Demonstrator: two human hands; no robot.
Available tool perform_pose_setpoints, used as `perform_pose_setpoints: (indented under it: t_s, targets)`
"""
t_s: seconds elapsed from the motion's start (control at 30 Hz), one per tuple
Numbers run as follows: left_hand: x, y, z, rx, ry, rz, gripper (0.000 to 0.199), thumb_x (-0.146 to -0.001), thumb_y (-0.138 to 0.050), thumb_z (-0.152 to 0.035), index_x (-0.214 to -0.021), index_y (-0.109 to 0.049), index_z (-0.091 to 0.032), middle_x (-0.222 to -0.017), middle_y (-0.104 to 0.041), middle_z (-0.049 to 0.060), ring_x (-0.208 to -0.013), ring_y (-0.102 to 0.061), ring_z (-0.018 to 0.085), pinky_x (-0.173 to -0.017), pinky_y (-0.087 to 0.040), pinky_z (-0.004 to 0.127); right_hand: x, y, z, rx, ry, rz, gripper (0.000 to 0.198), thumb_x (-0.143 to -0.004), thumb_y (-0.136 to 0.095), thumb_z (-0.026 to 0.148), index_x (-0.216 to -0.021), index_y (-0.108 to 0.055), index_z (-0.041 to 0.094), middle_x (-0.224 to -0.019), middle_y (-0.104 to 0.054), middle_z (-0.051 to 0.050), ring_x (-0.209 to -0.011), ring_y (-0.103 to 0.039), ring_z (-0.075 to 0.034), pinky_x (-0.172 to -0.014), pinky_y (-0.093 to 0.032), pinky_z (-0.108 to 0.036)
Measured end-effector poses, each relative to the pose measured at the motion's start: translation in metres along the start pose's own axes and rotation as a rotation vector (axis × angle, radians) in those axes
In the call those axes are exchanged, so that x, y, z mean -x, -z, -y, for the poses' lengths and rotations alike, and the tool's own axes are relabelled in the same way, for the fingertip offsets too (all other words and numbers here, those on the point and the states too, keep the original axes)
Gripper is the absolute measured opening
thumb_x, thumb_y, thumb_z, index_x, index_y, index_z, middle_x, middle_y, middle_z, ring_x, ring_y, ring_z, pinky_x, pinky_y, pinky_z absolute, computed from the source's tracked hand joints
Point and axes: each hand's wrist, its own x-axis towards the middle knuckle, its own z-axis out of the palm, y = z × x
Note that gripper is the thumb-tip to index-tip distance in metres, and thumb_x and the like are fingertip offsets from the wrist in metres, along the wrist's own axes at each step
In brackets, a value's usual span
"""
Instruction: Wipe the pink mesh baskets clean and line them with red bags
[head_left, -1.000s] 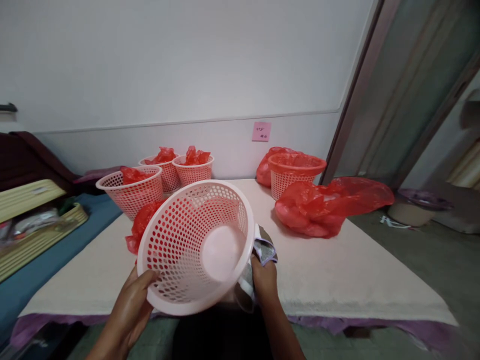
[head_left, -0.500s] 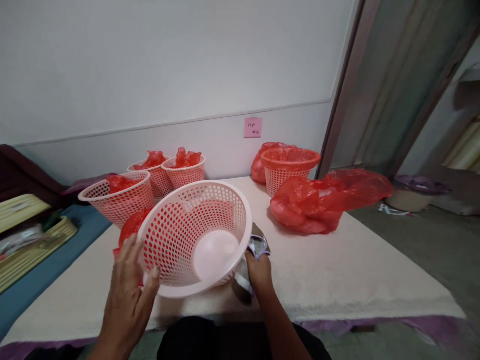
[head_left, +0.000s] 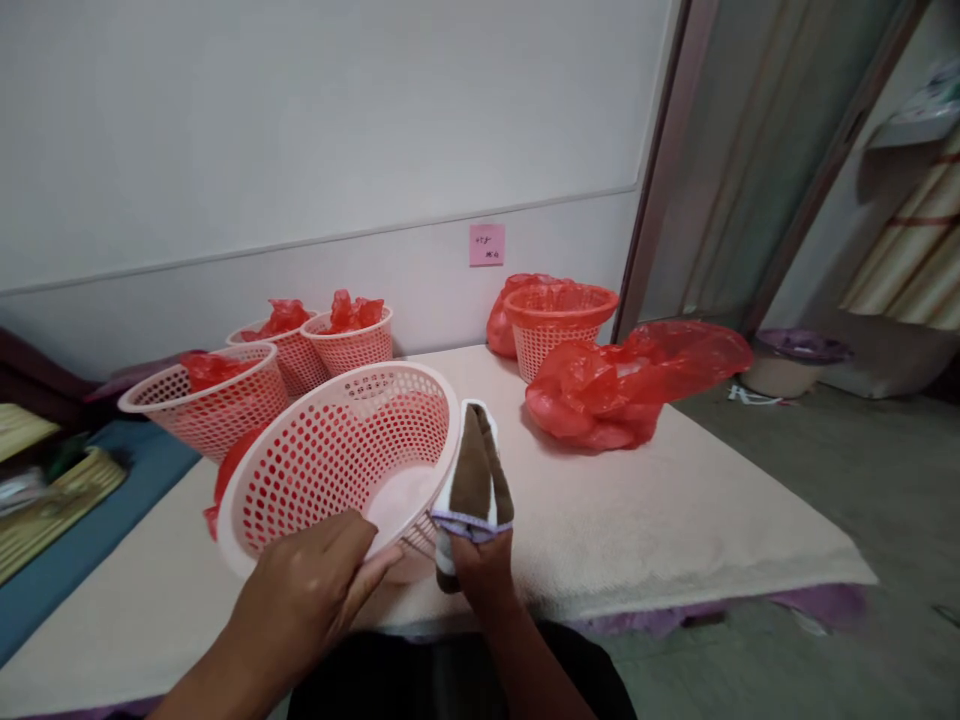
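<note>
A light pink perforated plastic basket (head_left: 382, 480) leans toward me over the pale cloth, its inside showing with nothing in it. My left hand (head_left: 322, 570) grips the near rim, fingers over the edge. At the basket's right side, my right hand (head_left: 484, 565) is closed around a folded brown-and-white cloth (head_left: 474, 470) with lilac edging, held against or very close to the outer wall. Behind the basket's left side, part of a red plastic bag (head_left: 232, 475) shows; the rest is hidden.
Several pink baskets (head_left: 206, 400) with red bags inside stand at the back left. To the right are a red-lined basket (head_left: 561, 325) and a filled red bag (head_left: 592, 400). A pink note (head_left: 487, 245) is on the wall; a bin (head_left: 795, 360) stands on the floor.
My left hand has moved from the basket's left side to its near rim and now grips it. The cloth in my right hand has swung upright beside the basket. The view has shifted.
</note>
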Motion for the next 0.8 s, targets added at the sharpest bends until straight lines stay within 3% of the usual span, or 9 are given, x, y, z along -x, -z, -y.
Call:
perform_pose_setpoints:
  t_s: [0.07, 0.2, 0.3, 0.47, 0.57, 0.67, 0.73, 0.8]
  targets:
    - [-0.007, 0.001, -0.005, -0.025, 0.057, 0.012, 0.026, -0.096, -0.045, -0.035, -0.072, -0.044, -0.022, -0.061, -0.050, -0.003, -0.053, -0.053, 0.015, -0.054, -0.031, 0.029, -0.007, 0.003, -0.004, 0.169, -0.046, 0.004, 0.042, -0.070, -0.062, 0.021, -0.111, -0.066, 0.016, -0.100, -0.072, -0.010, -0.109, -0.062, -0.025, -0.099, -0.043, -0.036]
    - [-0.028, 0.006, -0.011, -0.016, 0.204, 0.109, 0.034, -0.097, -0.038, -0.041, -0.070, -0.044, -0.022, -0.060, -0.053, -0.002, -0.053, -0.056, 0.017, -0.052, -0.031, 0.029, -0.027, 0.011, -0.024, 0.497, -0.350, 0.029, 0.027, -0.075, -0.053, 0.028, -0.090, -0.072, 0.016, -0.080, -0.073, -0.009, -0.081, -0.067, -0.024, -0.076, -0.051, -0.031]
    - [-0.052, 0.007, -0.021, -0.005, 0.273, 0.230, 0.036, -0.097, -0.033, -0.044, -0.072, -0.047, -0.022, -0.064, -0.057, 0.000, -0.059, -0.059, 0.020, -0.054, -0.034, 0.030, -0.034, 0.015, -0.038, 0.540, -0.454, -0.007, 0.030, -0.075, -0.050, 0.027, -0.093, -0.072, 0.016, -0.077, -0.072, -0.009, -0.070, -0.066, -0.023, -0.065, -0.049, -0.029]
    - [-0.069, 0.010, -0.032, 0.179, 0.220, 0.416, 0.036, -0.096, -0.034, -0.047, -0.080, -0.051, -0.020, -0.075, -0.062, 0.003, -0.068, -0.061, 0.020, -0.060, -0.041, 0.031, -0.033, 0.022, -0.043, 0.519, -0.505, -0.056, 0.026, -0.072, -0.054, 0.030, -0.087, -0.073, 0.019, -0.067, -0.070, -0.006, -0.063, -0.064, -0.023, -0.059, -0.045, -0.029]
    - [-0.049, 0.020, -0.011, 0.391, 0.153, 0.460, 0.033, -0.092, -0.045, -0.051, -0.104, -0.054, -0.022, -0.096, -0.066, 0.004, -0.085, -0.064, 0.019, -0.071, -0.048, 0.029, -0.032, 0.027, -0.043, 0.463, -0.495, -0.071, 0.024, -0.070, -0.055, 0.028, -0.085, -0.073, 0.022, -0.067, -0.070, -0.004, -0.064, -0.064, -0.023, -0.061, -0.046, -0.031]
    - [-0.020, 0.031, 0.028, 0.346, 0.070, 0.435, 0.047, -0.085, -0.059, -0.048, -0.126, -0.047, -0.029, -0.120, -0.063, 0.005, -0.104, -0.062, 0.019, -0.085, -0.049, 0.028, -0.033, 0.030, -0.043, 0.396, -0.493, -0.088, 0.024, -0.069, -0.055, 0.027, -0.085, -0.072, 0.021, -0.072, -0.071, -0.005, -0.068, -0.065, -0.024, -0.065, -0.047, -0.031]
    - [-0.003, 0.033, 0.053, 0.283, 0.032, 0.438, 0.040, -0.085, -0.060, -0.044, -0.121, -0.053, -0.028, -0.117, -0.065, 0.005, -0.103, -0.064, 0.020, -0.085, -0.048, 0.028, -0.033, 0.030, -0.043, 0.348, -0.486, -0.096, 0.029, -0.069, -0.055, 0.027, -0.092, -0.071, 0.021, -0.077, -0.073, -0.004, -0.070, -0.066, -0.023, -0.066, -0.048, -0.031]
    - [0.007, 0.031, 0.067, 0.263, 0.019, 0.440, 0.022, -0.090, -0.053, -0.039, -0.105, -0.061, -0.025, -0.099, -0.070, 0.004, -0.089, -0.067, 0.018, -0.076, -0.049, 0.026, -0.034, 0.029, -0.041, 0.305, -0.476, -0.091, 0.032, -0.069, -0.054, 0.027, -0.097, -0.069, 0.019, -0.080, -0.073, -0.004, -0.069, -0.065, -0.022, -0.065, -0.049, -0.031]
